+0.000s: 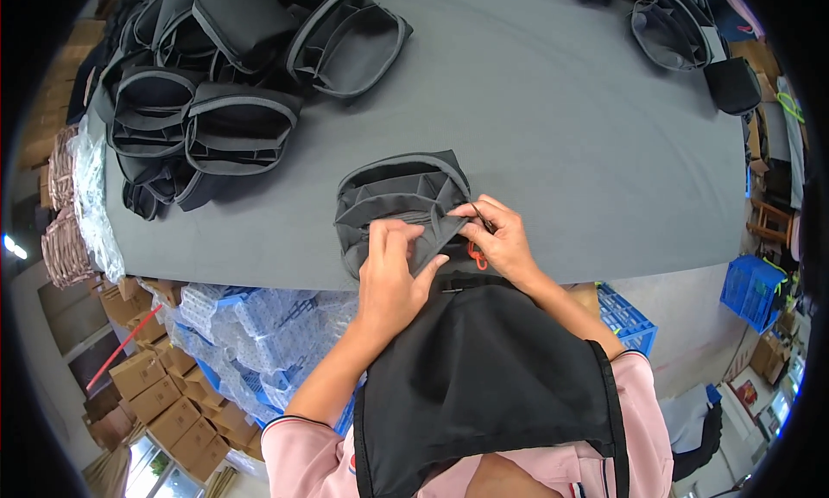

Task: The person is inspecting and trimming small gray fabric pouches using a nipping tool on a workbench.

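Note:
A dark grey fabric pouch (380, 191) with inner divider pockets lies open at the table's near edge, in front of my body. My left hand (389, 278) has its fingers curled into the pouch's near side, with the thumb along the outside of the fabric. At the pouch's right side, my right hand (503, 243) pinches the edge between thumb and fingers. Orange loops (477, 255) that look like scissor handles hang below the right hand, and a thin dark part shows between its fingers. How these are held is partly hidden.
Several similar open pouches (242, 126) are heaped at the far left of the grey-covered table (553, 135). More pouches (669, 31) sit at the far right. Blue crates (626, 317), bubble wrap (259, 325) and cardboard boxes (160, 394) stand beyond the table's edges.

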Demonstrator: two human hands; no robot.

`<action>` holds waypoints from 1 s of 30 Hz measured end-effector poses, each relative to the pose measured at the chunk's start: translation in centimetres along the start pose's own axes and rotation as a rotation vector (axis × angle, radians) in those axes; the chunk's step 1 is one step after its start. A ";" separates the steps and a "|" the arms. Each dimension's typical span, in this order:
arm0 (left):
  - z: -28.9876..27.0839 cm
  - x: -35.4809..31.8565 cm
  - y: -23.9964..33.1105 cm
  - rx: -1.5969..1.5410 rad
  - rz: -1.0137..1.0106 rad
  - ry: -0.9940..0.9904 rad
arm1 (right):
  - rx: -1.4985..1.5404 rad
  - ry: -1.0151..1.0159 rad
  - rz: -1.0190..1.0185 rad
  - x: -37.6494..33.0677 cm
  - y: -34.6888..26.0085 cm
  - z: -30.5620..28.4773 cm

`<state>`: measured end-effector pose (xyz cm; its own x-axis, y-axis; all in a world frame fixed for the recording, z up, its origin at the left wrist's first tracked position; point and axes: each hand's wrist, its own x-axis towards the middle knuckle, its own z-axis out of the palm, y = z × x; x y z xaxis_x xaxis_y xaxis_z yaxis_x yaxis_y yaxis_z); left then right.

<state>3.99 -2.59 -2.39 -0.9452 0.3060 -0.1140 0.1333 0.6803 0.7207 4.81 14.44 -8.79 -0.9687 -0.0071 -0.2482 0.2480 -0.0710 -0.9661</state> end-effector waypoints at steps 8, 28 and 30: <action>-0.9 0.2 -1.9 -0.258 -0.095 -0.557 | -0.235 -0.541 0.136 0.6 -0.1 -3.7; 1.9 0.4 -2.3 -1.157 -0.520 -0.547 | -0.568 -0.029 -0.215 -5.1 -4.5 -3.3; 1.8 0.3 -2.3 -1.161 -0.511 -0.550 | -0.588 -0.029 -0.231 -5.0 -4.5 -2.9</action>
<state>3.89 -2.84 -5.34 -0.5392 0.5990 -0.5921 -0.7680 -0.0611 0.6376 8.54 17.66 -3.46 -0.9958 -0.0845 -0.0346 -0.0108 0.4860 -0.8739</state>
